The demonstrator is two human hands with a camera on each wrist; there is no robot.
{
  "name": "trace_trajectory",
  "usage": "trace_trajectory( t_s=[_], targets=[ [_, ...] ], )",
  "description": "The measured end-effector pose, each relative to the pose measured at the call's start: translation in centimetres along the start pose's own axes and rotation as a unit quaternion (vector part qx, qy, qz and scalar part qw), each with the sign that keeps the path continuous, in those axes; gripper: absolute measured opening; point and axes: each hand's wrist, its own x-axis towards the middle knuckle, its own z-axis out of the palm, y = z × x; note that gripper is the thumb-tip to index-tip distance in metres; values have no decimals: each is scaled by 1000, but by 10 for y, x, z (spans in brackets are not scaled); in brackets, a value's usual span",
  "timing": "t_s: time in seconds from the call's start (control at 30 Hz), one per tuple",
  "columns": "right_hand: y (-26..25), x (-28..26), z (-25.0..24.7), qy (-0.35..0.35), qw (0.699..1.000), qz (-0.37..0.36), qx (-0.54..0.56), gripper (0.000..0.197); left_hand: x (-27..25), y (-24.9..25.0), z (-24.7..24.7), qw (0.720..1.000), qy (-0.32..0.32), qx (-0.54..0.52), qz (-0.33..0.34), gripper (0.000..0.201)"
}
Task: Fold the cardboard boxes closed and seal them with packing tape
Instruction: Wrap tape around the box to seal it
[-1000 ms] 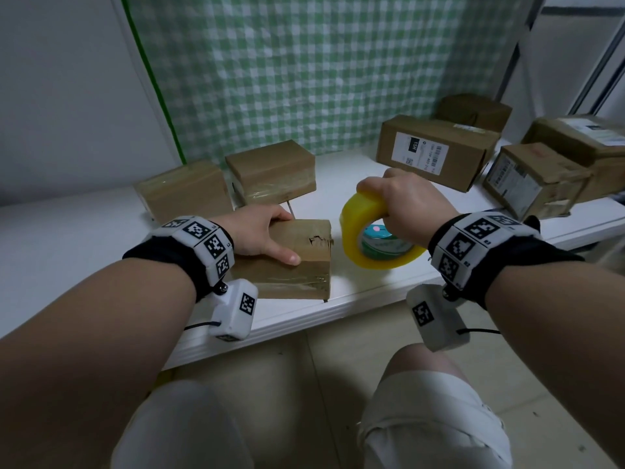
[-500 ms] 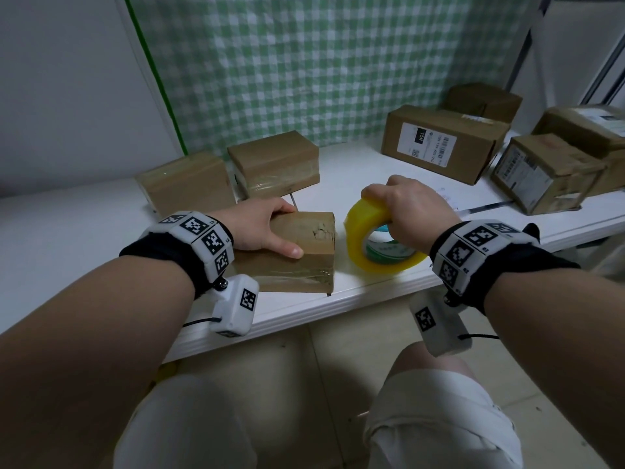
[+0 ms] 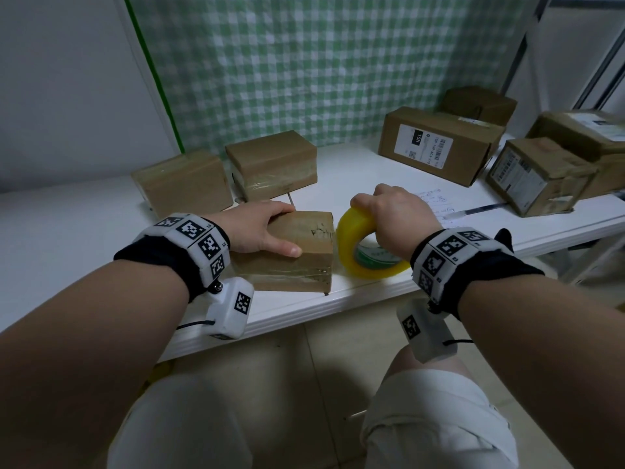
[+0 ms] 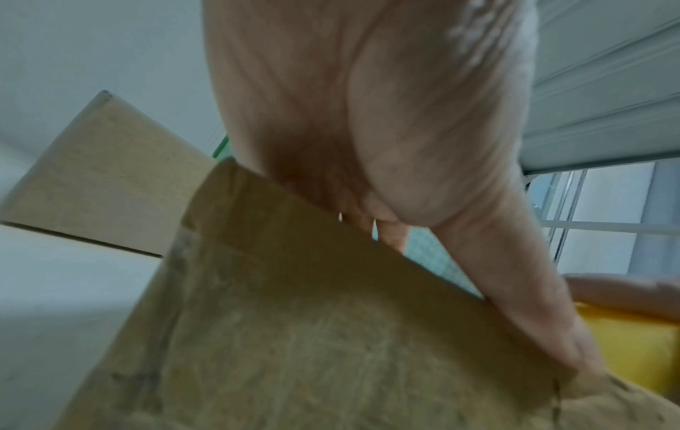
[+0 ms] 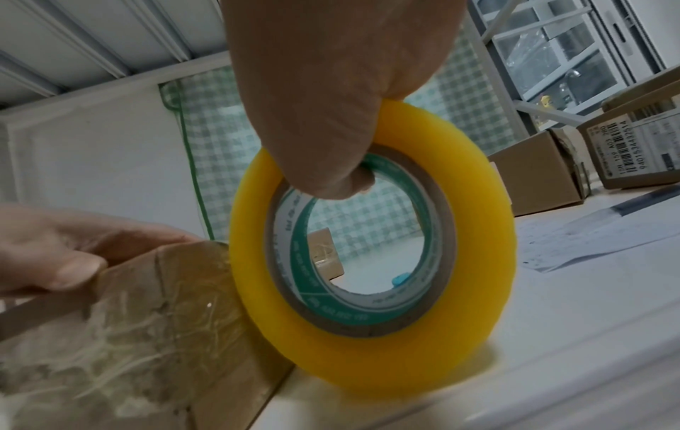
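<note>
Head view: my left hand (image 3: 260,228) lies on the small cardboard box (image 3: 297,255) near the white counter (image 3: 67,245) front edge, fingers hooked over its far edge, thumb along the top. Just right of it, my right hand (image 3: 395,218) grips the yellow tape roll (image 3: 368,255). Left wrist view: palm on the box. Right wrist view: fingers curled through the roll's core, roll standing on the counter, touching the box.
</note>
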Motion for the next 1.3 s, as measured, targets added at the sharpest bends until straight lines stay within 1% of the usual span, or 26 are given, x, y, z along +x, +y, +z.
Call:
trace_trajectory(
  t_s=[0.1,0.2,0.3,0.47,0.63,0.87,1.1,1.3],
  targets=[
    [-10,3,-2,0,1000,-5,-24,51,-2,7,-3,997,-36,70,9,85],
    [-14,5,-6,2,999,-7,-48,47,-4,21,3,987,-69,143,34,80],
    [-16,6,-8,1,998,-7,-60,45,-6,41,22,977,-69,196,58,77],
    [-19,6,-8,2,998,-4,-64,46,-5,54,41,975,-38,214,51,80],
    [-18,4,-6,1,997,4,-74,44,-12,46,43,972,-20,229,45,86],
    [-21,5,-8,-14,997,22,-76,44,-21,36,39,972,-13,236,12,86],
    [-25,3,-9,-26,996,39,-73,43,-32,12,33,972,-3,234,-20,90],
    [-29,3,-10,-33,995,49,-81,40,-46,-13,25,972,8,225,-72,91]
  ],
)
